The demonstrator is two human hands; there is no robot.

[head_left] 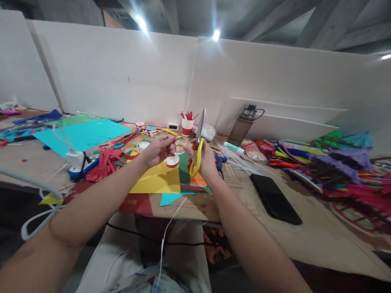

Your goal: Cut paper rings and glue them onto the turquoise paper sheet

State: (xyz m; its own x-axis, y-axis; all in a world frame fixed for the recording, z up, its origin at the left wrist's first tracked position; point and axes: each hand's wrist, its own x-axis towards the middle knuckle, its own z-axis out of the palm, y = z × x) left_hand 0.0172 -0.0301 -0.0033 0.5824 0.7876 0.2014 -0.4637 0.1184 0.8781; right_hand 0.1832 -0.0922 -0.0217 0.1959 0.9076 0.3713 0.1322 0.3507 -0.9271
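Note:
My right hand (204, 159) grips yellow-handled scissors (197, 146), blades pointing up and closed. My left hand (159, 149) is closed in a pinch on a small red paper piece (174, 139) held close to the scissors. Both hands hover above a yellow sheet (159, 180) and green and orange paper scraps on the table. A red-and-white paper ring (172, 161) lies just below my hands.
A black phone (275, 198) lies to the right. Colourful pipe cleaners (330, 167) pile at far right. A bottle (244, 124), a cup of red strips (187, 125), a glue stick (233, 147), a cyan sheet (82, 135), a charger and power strip (80, 162) are about.

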